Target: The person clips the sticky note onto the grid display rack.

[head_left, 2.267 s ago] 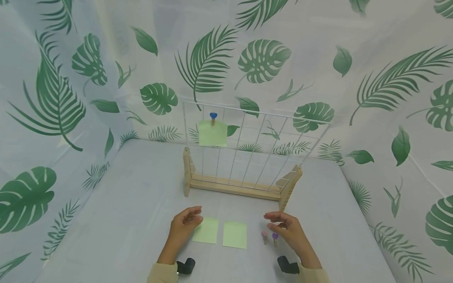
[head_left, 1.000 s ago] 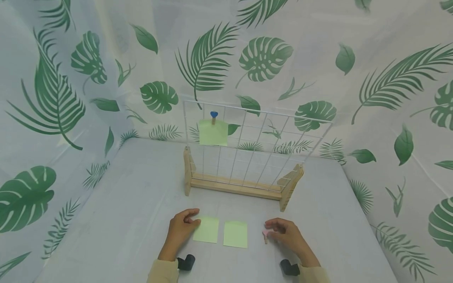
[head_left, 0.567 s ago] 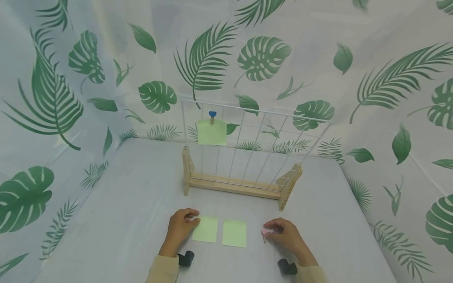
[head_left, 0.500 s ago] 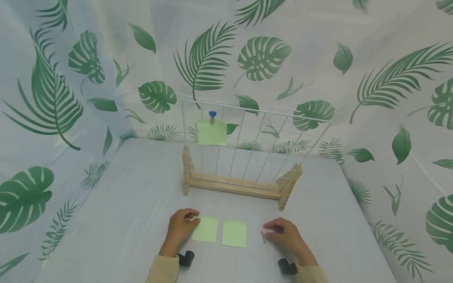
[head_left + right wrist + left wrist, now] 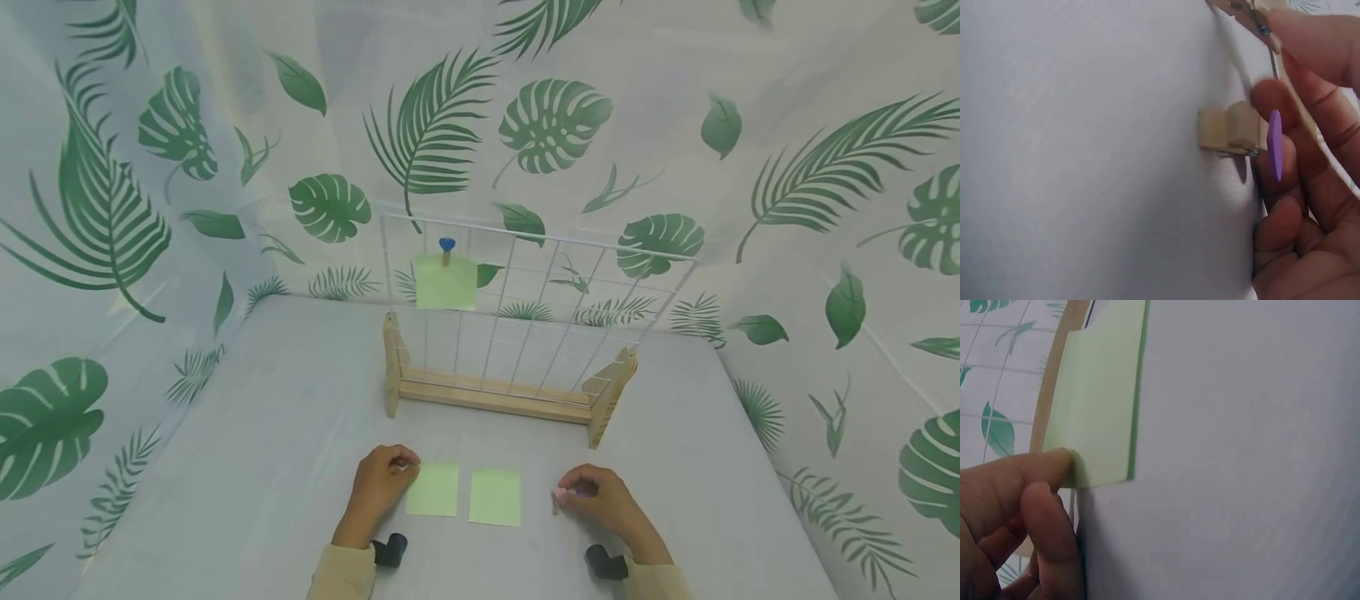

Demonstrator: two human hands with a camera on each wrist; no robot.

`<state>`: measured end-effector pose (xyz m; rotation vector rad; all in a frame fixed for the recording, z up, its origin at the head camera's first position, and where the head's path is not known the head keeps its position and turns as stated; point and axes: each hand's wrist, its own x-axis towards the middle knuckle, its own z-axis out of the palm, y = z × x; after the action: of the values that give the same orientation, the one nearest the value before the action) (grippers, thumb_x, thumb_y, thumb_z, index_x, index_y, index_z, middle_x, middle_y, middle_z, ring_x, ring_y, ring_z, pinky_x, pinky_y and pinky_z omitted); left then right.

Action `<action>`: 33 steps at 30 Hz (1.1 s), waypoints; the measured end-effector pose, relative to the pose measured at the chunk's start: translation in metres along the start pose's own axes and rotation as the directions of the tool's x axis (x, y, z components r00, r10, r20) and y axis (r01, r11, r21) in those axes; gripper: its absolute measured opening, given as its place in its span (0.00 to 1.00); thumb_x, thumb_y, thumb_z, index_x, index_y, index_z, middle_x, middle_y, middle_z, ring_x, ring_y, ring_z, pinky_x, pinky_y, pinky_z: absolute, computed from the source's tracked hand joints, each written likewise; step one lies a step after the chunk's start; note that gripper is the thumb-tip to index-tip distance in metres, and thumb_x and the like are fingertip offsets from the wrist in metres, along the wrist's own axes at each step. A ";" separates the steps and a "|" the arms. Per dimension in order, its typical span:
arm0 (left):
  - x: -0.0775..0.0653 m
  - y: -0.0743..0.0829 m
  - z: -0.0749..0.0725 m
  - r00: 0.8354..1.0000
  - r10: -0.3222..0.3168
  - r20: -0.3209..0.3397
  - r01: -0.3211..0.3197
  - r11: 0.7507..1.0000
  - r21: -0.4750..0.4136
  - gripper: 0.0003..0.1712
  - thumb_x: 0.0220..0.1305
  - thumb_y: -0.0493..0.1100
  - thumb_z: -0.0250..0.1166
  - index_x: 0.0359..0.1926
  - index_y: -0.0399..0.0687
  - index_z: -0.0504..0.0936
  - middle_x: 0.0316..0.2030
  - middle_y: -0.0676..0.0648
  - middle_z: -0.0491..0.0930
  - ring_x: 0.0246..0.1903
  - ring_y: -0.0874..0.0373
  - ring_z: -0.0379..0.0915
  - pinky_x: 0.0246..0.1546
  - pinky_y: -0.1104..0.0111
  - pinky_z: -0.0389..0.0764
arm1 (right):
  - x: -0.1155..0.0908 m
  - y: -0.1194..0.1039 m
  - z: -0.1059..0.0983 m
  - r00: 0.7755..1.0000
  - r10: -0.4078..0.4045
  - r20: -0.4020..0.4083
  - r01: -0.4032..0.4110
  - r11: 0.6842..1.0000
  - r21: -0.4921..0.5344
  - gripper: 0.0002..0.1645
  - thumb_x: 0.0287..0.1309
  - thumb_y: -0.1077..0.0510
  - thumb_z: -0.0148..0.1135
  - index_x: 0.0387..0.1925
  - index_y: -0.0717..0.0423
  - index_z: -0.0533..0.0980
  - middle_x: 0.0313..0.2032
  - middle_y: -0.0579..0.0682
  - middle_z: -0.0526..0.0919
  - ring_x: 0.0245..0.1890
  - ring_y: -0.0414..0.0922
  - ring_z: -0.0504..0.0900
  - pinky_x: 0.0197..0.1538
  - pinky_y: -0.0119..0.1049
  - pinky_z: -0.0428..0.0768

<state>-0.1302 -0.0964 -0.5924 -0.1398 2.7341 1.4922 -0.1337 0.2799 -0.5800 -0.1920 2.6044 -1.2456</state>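
My left hand (image 5: pixel 378 482) pinches the upper left corner of a pale green sticky note (image 5: pixel 432 490) between thumb and forefinger. In the left wrist view the thumb covers the edge of this note (image 5: pixel 1100 400). A second green sticky note (image 5: pixel 495 498) lies just to its right. My right hand (image 5: pixel 603 497) holds a small wooden clothespin topped with a pink heart (image 5: pixel 559 495). In the right wrist view, part of that clothespin (image 5: pixel 1240 12) shows at the thumb. A purple-topped clothespin (image 5: pixel 1229 131) sits beside the curled fingers, mostly hidden in the head view.
Behind the notes, a white wire grid (image 5: pixel 517 317) stands in a wooden base (image 5: pixel 495 400). A third green note (image 5: pixel 446 282) hangs at its upper left under a blue heart clothespin (image 5: pixel 447 245). Leaf-patterned curtains (image 5: pixel 555 125) enclose the white table (image 5: pixel 285 467).
My right hand has come down to the left over the clothespins and taken hold of the pink one. My left thumb and forefinger have closed together at the note's corner.
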 end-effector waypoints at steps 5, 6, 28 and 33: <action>0.000 -0.001 -0.003 0.999 -0.038 0.032 0.039 0.999 -0.025 0.02 0.67 0.33 0.72 0.39 0.43 0.88 0.39 0.48 0.86 0.40 0.55 0.77 0.43 0.62 0.78 | 0.000 0.003 0.001 1.000 0.016 0.023 -0.016 0.999 0.035 0.06 0.66 0.57 0.76 0.38 0.56 0.86 0.43 0.47 0.90 0.49 0.46 0.84 0.61 0.47 0.81; 0.000 -0.001 -0.004 0.998 -0.042 0.040 0.043 0.999 -0.031 0.02 0.67 0.33 0.72 0.40 0.43 0.88 0.39 0.48 0.86 0.40 0.55 0.77 0.43 0.61 0.78 | 0.000 0.003 0.001 0.999 0.029 0.024 -0.030 0.998 0.052 0.07 0.66 0.58 0.76 0.38 0.57 0.86 0.42 0.48 0.90 0.49 0.46 0.83 0.60 0.46 0.81; -0.004 0.003 -0.018 0.997 -0.027 0.071 0.036 0.992 -0.121 0.04 0.76 0.37 0.66 0.47 0.45 0.85 0.38 0.48 0.87 0.32 0.58 0.78 0.34 0.66 0.79 | -0.005 0.000 -0.002 1.000 0.004 -0.009 -0.002 0.979 0.205 0.14 0.73 0.62 0.68 0.52 0.71 0.85 0.38 0.54 0.90 0.30 0.38 0.82 0.35 0.31 0.79; -0.003 0.003 -0.019 0.998 0.002 0.065 0.005 0.993 -0.120 0.04 0.75 0.37 0.67 0.47 0.46 0.86 0.38 0.49 0.88 0.38 0.58 0.79 0.41 0.61 0.79 | -0.005 -0.005 -0.007 0.999 -0.035 -0.025 0.039 0.976 0.216 0.14 0.73 0.63 0.68 0.51 0.72 0.85 0.38 0.58 0.90 0.30 0.39 0.83 0.36 0.32 0.78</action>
<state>-0.1274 -0.1107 -0.5794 -0.0940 2.5941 1.6316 -0.1309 0.2834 -0.5707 -0.1882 2.4680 -1.5395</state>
